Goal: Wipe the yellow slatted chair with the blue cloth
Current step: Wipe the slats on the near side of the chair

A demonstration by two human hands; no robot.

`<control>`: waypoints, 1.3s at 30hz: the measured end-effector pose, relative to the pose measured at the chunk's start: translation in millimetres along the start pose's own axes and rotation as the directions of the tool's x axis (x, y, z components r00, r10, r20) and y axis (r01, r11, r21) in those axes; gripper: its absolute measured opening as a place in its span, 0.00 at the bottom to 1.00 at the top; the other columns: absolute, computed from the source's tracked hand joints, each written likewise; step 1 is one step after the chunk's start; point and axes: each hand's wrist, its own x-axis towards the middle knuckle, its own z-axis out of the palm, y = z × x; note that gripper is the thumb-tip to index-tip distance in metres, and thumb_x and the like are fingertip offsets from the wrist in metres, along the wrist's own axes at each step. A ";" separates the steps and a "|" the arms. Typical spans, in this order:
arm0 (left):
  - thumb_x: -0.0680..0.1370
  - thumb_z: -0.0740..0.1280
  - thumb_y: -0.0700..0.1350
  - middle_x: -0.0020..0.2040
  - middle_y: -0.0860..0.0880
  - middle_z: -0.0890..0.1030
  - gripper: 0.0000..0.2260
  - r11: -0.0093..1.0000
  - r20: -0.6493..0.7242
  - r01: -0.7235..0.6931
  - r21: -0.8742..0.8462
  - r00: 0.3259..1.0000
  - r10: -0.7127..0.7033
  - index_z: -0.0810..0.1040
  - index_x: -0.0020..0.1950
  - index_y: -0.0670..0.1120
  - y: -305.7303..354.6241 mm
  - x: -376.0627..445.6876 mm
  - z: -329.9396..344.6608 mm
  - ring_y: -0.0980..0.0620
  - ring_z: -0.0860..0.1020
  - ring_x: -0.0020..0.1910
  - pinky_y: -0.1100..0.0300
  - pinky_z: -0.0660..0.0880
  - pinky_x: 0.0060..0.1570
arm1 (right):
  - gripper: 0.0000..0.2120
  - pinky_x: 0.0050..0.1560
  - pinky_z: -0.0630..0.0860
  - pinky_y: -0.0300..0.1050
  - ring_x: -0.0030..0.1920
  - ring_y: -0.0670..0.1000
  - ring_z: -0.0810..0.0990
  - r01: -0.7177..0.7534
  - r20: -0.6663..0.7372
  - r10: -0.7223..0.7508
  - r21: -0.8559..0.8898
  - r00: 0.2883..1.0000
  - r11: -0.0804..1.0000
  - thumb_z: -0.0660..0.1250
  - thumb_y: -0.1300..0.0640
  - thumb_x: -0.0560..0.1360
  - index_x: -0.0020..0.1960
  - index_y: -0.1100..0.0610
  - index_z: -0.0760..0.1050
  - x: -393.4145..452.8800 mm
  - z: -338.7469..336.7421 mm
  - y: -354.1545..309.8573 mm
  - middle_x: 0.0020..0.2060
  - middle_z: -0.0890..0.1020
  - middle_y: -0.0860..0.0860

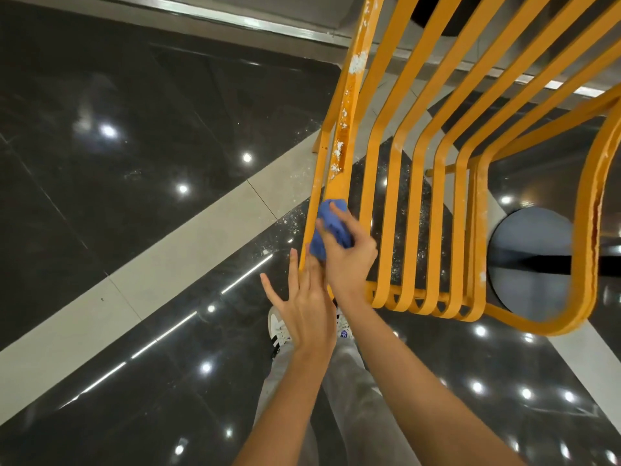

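Blue cloth (331, 227) is bunched in my gripping right hand (349, 260) on the yellow slatted chair (389, 203), my left hand (307, 311) open at 7 o'clock; I judge wiping is underway, next toward the white specks (337, 153) at 12 o'clock.

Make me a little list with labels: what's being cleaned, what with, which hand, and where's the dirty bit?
thing being cleaned: yellow slatted chair
cleaning tool: blue cloth, bunched up
hand with cloth: right hand, pressing it on the leftmost slat
other hand: left hand, open, fingers spread, beside the chair's edge
dirty bit: white specks higher up that same slat
floor: dark shiny tiles
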 end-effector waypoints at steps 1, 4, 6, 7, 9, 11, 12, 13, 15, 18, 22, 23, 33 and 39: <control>0.78 0.69 0.47 0.64 0.54 0.80 0.15 1.000 0.010 0.017 -0.011 1.000 -0.017 0.78 0.64 0.47 0.3 -0.2 1.1 0.51 0.64 0.76 0.30 0.52 0.71 | 0.16 0.52 0.78 0.34 0.47 0.37 0.79 0.013 0.064 -0.011 -0.029 0.998 1.000 0.72 0.66 0.73 0.61 0.60 0.80 -7.3 -1.7 1.5 0.54 0.82 0.54; 0.81 0.63 0.48 0.67 0.55 0.78 0.18 0.998 -0.003 0.052 -0.037 0.999 -0.052 0.74 0.70 0.47 3.3 0.3 -0.8 0.52 0.65 0.75 0.30 0.50 0.72 | 0.18 0.44 0.75 0.29 0.41 0.39 0.78 0.107 0.068 -0.100 -0.116 0.993 0.987 0.71 0.68 0.73 0.62 0.59 0.80 11.3 5.2 3.0 0.49 0.84 0.57; 0.82 0.60 0.49 0.68 0.55 0.77 0.21 0.998 -0.024 0.045 -0.043 0.999 -0.046 0.69 0.74 0.46 4.2 0.1 -4.3 0.51 0.66 0.74 0.31 0.49 0.72 | 0.16 0.41 0.74 0.28 0.39 0.38 0.79 0.067 -0.032 -0.069 -0.067 0.997 0.996 0.71 0.66 0.73 0.61 0.61 0.80 31.9 9.3 -1.8 0.44 0.84 0.54; 0.82 0.59 0.50 0.67 0.55 0.77 0.22 0.998 -0.027 0.044 -0.049 0.999 -0.046 0.68 0.75 0.46 4.5 0.1 -5.4 0.51 0.67 0.74 0.32 0.49 0.72 | 0.14 0.43 0.75 0.29 0.42 0.37 0.81 0.037 -0.083 -0.038 -0.012 0.996 0.999 0.72 0.64 0.74 0.60 0.61 0.80 37.6 8.3 -3.8 0.45 0.85 0.52; 0.82 0.57 0.51 0.67 0.56 0.78 0.22 0.997 -0.010 0.054 -0.055 0.998 -0.054 0.67 0.76 0.47 4.7 -0.2 -5.7 0.51 0.66 0.75 0.32 0.47 0.72 | 0.13 0.48 0.78 0.36 0.49 0.41 0.83 -0.009 -0.122 0.019 0.087 0.992 0.996 0.72 0.62 0.75 0.58 0.63 0.81 30.8 3.3 1.4 0.48 0.85 0.51; 0.81 0.62 0.49 0.67 0.56 0.77 0.21 0.996 0.013 0.067 -0.055 0.998 -0.066 0.70 0.74 0.48 4.7 -0.7 -2.4 0.52 0.64 0.76 0.31 0.48 0.72 | 0.14 0.50 0.80 0.39 0.50 0.46 0.83 -0.024 -0.064 0.028 0.065 0.998 0.998 0.72 0.64 0.74 0.59 0.63 0.80 7.9 -3.0 6.7 0.49 0.85 0.54; 0.79 0.66 0.47 0.68 0.56 0.77 0.20 0.995 0.023 0.078 -0.058 0.997 -0.076 0.72 0.71 0.48 5.1 -0.4 -1.0 0.52 0.63 0.76 0.30 0.49 0.71 | 0.15 0.51 0.80 0.38 0.49 0.48 0.83 -0.021 -0.001 0.022 0.042 1.000 0.999 0.72 0.66 0.74 0.61 0.62 0.80 -2.0 -3.1 8.3 0.50 0.85 0.56; 0.78 0.69 0.46 0.68 0.56 0.76 0.20 0.994 0.029 0.090 -0.061 0.996 -0.088 0.74 0.70 0.49 5.6 -0.4 0.1 0.53 0.63 0.76 0.29 0.51 0.71 | 0.16 0.50 0.79 0.36 0.47 0.48 0.83 -0.014 0.040 0.013 0.015 0.999 1.000 0.72 0.67 0.73 0.61 0.60 0.80 -4.1 -1.0 8.2 0.51 0.84 0.57; 0.79 0.66 0.47 0.69 0.56 0.76 0.21 0.993 0.017 0.096 -0.066 0.995 -0.095 0.71 0.73 0.48 5.9 -1.0 -0.9 0.53 0.64 0.76 0.30 0.51 0.71 | 0.16 0.46 0.78 0.34 0.44 0.45 0.82 0.011 0.013 -0.011 0.016 1.000 1.000 0.72 0.67 0.73 0.60 0.59 0.81 12.1 5.9 4.8 0.48 0.85 0.56; 0.82 0.56 0.50 0.68 0.58 0.76 0.23 0.996 0.016 0.076 -0.057 0.997 -0.075 0.64 0.77 0.49 5.4 -1.8 -1.9 0.53 0.63 0.76 0.33 0.47 0.73 | 0.02 0.43 0.77 0.38 0.40 0.42 0.80 -0.073 -0.128 0.102 0.212 0.987 0.975 0.73 0.61 0.74 0.46 0.56 0.82 42.4 11.5 5.5 0.37 0.82 0.49; 0.82 0.56 0.50 0.67 0.57 0.77 0.23 0.988 0.014 0.117 -0.101 0.993 -0.116 0.63 0.77 0.49 7.3 -2.1 2.2 0.53 0.64 0.76 0.31 0.50 0.72 | 0.17 0.42 0.78 0.47 0.36 0.52 0.81 -0.674 0.196 0.665 0.424 0.720 0.605 0.69 0.42 0.75 0.45 0.58 0.79 15.1 3.0 42.0 0.34 0.81 0.55; 0.82 0.57 0.50 0.67 0.56 0.77 0.23 0.987 0.004 0.122 -0.105 0.992 -0.122 0.64 0.77 0.49 7.2 -2.0 2.9 0.53 0.64 0.75 0.31 0.50 0.72 | 0.23 0.47 0.80 0.50 0.39 0.56 0.84 -0.758 0.315 0.695 0.368 0.647 0.538 0.65 0.37 0.75 0.51 0.58 0.79 12.4 2.4 41.8 0.38 0.83 0.60; 0.82 0.51 0.53 0.63 0.59 0.80 0.24 0.990 0.041 0.130 -0.056 0.991 -0.128 0.59 0.78 0.51 7.5 -2.4 0.1 0.53 0.60 0.77 0.33 0.48 0.72 | 0.15 0.19 0.63 0.35 0.19 0.44 0.69 -0.659 0.350 0.562 0.311 0.749 0.685 0.58 0.44 0.82 0.46 0.54 0.72 45.6 -2.8 4.8 0.20 0.71 0.47; 0.82 0.51 0.52 0.64 0.59 0.79 0.23 0.991 0.041 0.120 -0.059 0.992 -0.118 0.60 0.78 0.51 8.2 -1.3 -1.7 0.52 0.61 0.77 0.33 0.49 0.72 | 0.07 0.51 0.77 0.47 0.49 0.51 0.80 -0.416 0.164 0.382 0.332 0.910 0.847 0.63 0.52 0.81 0.57 0.54 0.72 41.0 7.4 5.5 0.49 0.79 0.55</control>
